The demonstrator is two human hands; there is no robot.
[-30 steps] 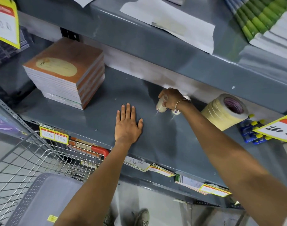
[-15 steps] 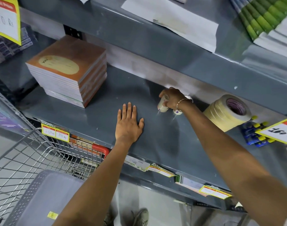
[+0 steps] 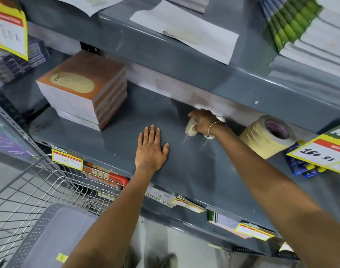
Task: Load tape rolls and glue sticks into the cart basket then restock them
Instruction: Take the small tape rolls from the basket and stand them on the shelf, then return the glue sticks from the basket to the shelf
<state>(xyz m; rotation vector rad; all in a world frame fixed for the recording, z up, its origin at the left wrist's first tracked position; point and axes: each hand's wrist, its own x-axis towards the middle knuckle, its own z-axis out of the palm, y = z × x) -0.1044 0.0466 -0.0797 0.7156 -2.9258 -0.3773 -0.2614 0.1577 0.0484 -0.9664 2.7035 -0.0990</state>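
Observation:
My right hand (image 3: 204, 120) reaches deep onto the grey middle shelf (image 3: 184, 171) and is closed on small clear tape rolls (image 3: 191, 127), which rest on the shelf surface under my fingers. Another small roll (image 3: 208, 135) peeks out below my wrist. A stack of cream masking tape rolls (image 3: 265, 136) lies tilted just right of that arm. My left hand (image 3: 150, 149) lies flat, palm down, fingers spread on the shelf in front, holding nothing. The wire cart (image 3: 30, 190) with a grey basket (image 3: 55, 235) in it stands at lower left.
A pile of brown notebooks (image 3: 84, 88) sits on the shelf's left part. Blue and yellow packets (image 3: 304, 167) lie at the right behind a yellow price card (image 3: 323, 153). The upper shelf carries papers and green-spined books (image 3: 292, 22). Price labels line the shelf's front edge.
Both hands stay where they were on the shelf. Only the camera view has shifted slightly; the right hand keeps its hold on the small tape rolls.

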